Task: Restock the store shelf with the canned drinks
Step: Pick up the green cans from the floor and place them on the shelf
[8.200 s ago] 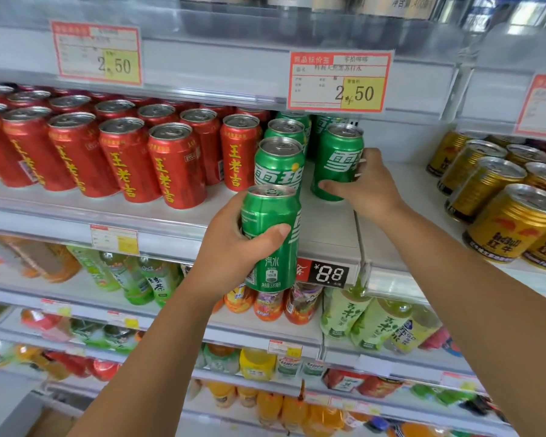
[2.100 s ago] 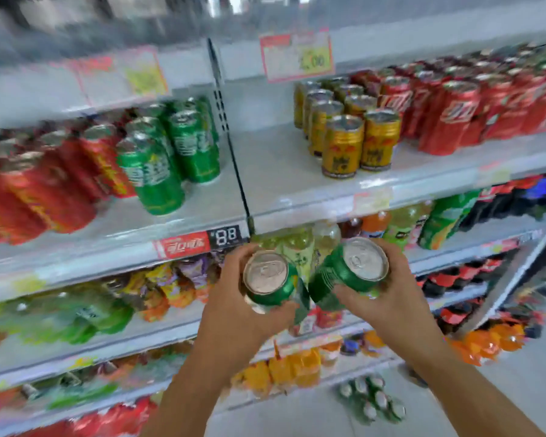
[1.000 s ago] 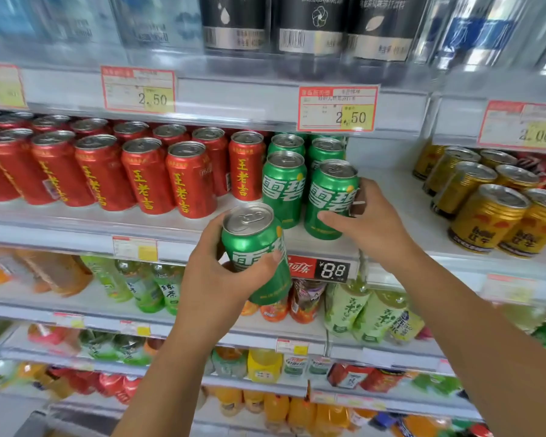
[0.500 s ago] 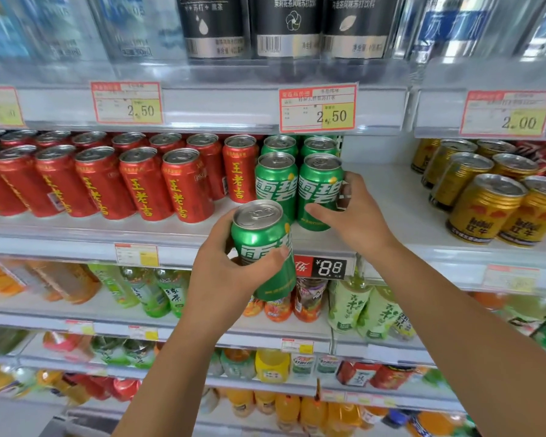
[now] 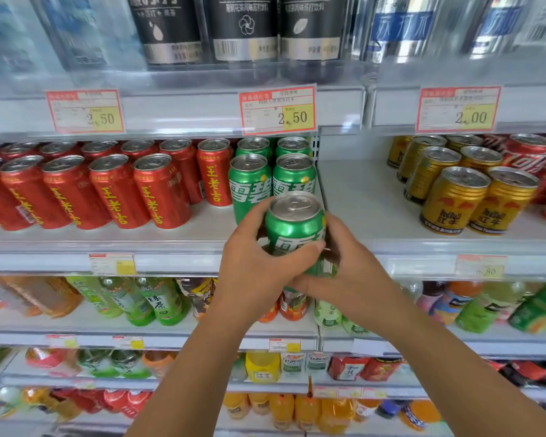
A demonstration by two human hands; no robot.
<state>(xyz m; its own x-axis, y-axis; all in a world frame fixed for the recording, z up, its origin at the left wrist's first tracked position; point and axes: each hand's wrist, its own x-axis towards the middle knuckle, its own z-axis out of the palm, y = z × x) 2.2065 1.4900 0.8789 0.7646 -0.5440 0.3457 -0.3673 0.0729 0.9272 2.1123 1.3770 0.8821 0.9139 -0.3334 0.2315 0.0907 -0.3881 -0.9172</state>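
A green soda can (image 5: 292,230) is held upright in front of the shelf edge (image 5: 177,258), just below two rows of matching green cans (image 5: 249,184) on the shelf. My left hand (image 5: 252,272) wraps the can from the left and front. From the right and below, my right hand (image 5: 350,275) also grips it. The lower part of the can is hidden by my fingers.
Red cans (image 5: 114,190) fill the shelf to the left of the green ones. Gold cans (image 5: 454,197) and red cola cans (image 5: 530,159) stand to the right, past bare shelf (image 5: 360,200). Bottles line the shelves above and below; price tags (image 5: 278,110) hang overhead.
My right hand let go of the front right green can on the shelf and came back to the can in my left hand. That can moved right, in front of the green rows.
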